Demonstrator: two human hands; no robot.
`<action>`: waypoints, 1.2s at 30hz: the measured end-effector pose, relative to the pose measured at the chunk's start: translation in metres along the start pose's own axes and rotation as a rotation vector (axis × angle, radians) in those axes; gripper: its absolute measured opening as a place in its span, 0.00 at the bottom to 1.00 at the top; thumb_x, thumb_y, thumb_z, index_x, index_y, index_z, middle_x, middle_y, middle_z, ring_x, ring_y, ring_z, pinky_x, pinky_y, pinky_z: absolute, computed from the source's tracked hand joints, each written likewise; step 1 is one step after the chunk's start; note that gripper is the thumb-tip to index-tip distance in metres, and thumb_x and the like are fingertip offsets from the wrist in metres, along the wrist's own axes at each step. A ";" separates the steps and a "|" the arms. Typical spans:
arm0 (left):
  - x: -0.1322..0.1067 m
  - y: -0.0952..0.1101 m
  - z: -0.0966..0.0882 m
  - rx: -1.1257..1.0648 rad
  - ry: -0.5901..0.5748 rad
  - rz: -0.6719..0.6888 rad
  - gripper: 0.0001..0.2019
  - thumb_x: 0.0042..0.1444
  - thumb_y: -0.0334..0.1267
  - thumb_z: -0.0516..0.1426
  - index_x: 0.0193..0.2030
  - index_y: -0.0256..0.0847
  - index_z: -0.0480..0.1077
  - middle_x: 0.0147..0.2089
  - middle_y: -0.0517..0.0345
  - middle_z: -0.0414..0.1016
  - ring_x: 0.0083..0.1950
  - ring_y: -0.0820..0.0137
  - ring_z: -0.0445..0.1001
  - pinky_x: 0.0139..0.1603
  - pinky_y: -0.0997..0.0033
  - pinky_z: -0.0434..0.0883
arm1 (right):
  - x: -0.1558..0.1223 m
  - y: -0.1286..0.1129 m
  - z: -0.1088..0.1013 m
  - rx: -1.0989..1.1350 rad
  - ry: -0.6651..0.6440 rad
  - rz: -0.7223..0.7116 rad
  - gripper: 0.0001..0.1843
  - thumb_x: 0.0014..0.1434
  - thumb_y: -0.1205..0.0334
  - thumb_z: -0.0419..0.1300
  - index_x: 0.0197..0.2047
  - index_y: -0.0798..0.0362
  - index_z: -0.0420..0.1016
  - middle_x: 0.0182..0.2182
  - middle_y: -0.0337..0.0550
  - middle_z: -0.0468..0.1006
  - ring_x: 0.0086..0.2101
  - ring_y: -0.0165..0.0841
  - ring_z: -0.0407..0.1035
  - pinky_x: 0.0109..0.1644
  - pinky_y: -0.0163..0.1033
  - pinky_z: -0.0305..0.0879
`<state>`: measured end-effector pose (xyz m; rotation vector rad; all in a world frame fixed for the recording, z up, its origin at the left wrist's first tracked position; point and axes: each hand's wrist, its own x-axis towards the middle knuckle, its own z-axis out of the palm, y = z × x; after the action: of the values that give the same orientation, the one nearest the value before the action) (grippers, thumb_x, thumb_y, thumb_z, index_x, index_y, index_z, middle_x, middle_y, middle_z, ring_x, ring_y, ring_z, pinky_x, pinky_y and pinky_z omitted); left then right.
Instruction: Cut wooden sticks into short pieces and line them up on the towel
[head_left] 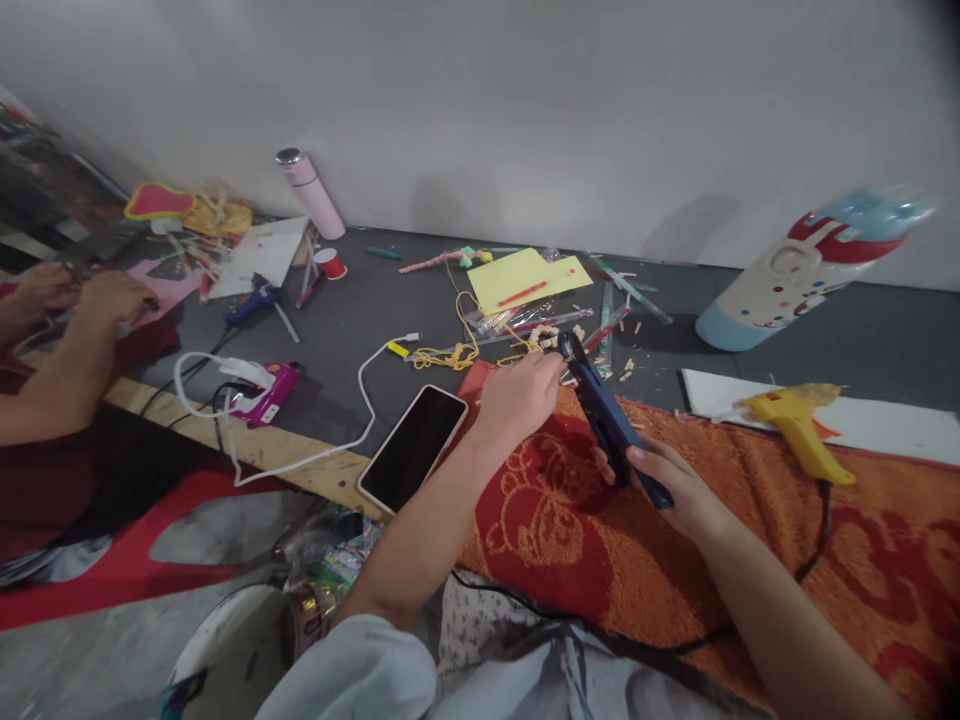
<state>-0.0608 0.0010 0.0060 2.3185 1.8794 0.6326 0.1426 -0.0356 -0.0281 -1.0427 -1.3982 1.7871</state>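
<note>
My right hand (679, 490) is closed round the handles of a dark blue plier-like hand tool (611, 425), which slants up and to the left above the orange and red towel (555, 500). Close to the tool's head is my left hand (521, 393), back upward, with its fingers curled together. Whatever those fingertips hold is hidden behind the hand and the tool head. Small beige pieces (544, 335) lie just beyond the fingertips. A phone (414, 447) with a dark screen rests beside my left forearm.
A yellow glue gun (802, 420) lies on a white board at right, by a tall bottle (787, 275). Yellow paper (525, 280) and yellow cord (450, 357) lie ahead. Leftward are a purple power strip (266, 393), a blue glue gun (255, 300) and another person's hands (112, 295).
</note>
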 end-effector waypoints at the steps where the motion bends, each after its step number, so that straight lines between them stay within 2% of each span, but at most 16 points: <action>1: 0.000 0.000 -0.001 0.005 -0.004 0.001 0.13 0.65 0.38 0.46 0.39 0.41 0.70 0.38 0.53 0.77 0.37 0.67 0.76 0.30 0.70 0.66 | 0.000 0.001 0.000 -0.009 0.002 -0.005 0.19 0.54 0.44 0.60 0.31 0.52 0.74 0.24 0.41 0.71 0.27 0.34 0.64 0.32 0.38 0.61; 9: 0.002 -0.002 -0.002 0.028 -0.061 0.009 0.11 0.64 0.35 0.46 0.40 0.40 0.70 0.41 0.52 0.77 0.42 0.65 0.77 0.35 0.69 0.70 | 0.001 0.004 0.005 -0.052 0.048 0.005 0.20 0.53 0.43 0.61 0.29 0.53 0.70 0.22 0.39 0.68 0.24 0.32 0.62 0.29 0.38 0.60; 14: 0.002 -0.005 0.002 0.045 -0.070 0.017 0.12 0.65 0.36 0.46 0.41 0.39 0.70 0.41 0.53 0.77 0.42 0.65 0.77 0.35 0.70 0.70 | 0.001 0.003 0.009 -0.054 0.067 0.014 0.21 0.53 0.42 0.62 0.29 0.53 0.70 0.22 0.39 0.69 0.23 0.31 0.63 0.28 0.37 0.60; 19: 0.003 -0.010 0.002 0.030 -0.063 0.059 0.10 0.64 0.33 0.48 0.44 0.42 0.70 0.42 0.56 0.78 0.42 0.66 0.77 0.34 0.71 0.69 | -0.001 -0.001 0.011 -0.078 0.015 -0.010 0.21 0.54 0.42 0.60 0.28 0.53 0.71 0.23 0.41 0.71 0.25 0.32 0.65 0.30 0.37 0.61; 26: 0.002 -0.010 -0.003 0.003 -0.074 0.038 0.12 0.63 0.33 0.49 0.46 0.45 0.72 0.46 0.57 0.78 0.42 0.64 0.78 0.35 0.69 0.69 | -0.004 0.002 0.009 -0.051 0.031 0.004 0.19 0.54 0.43 0.61 0.31 0.53 0.74 0.24 0.41 0.73 0.27 0.33 0.66 0.31 0.37 0.63; 36: 0.002 -0.013 -0.006 0.012 -0.111 0.098 0.12 0.64 0.33 0.46 0.44 0.42 0.70 0.44 0.57 0.79 0.43 0.68 0.77 0.36 0.74 0.68 | -0.005 0.007 0.005 -0.053 0.050 0.040 0.20 0.53 0.42 0.62 0.33 0.52 0.75 0.28 0.43 0.75 0.30 0.35 0.69 0.34 0.37 0.65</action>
<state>-0.0741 0.0052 0.0078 2.4115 1.7367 0.4914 0.1403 -0.0437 -0.0331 -1.1432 -1.4105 1.7479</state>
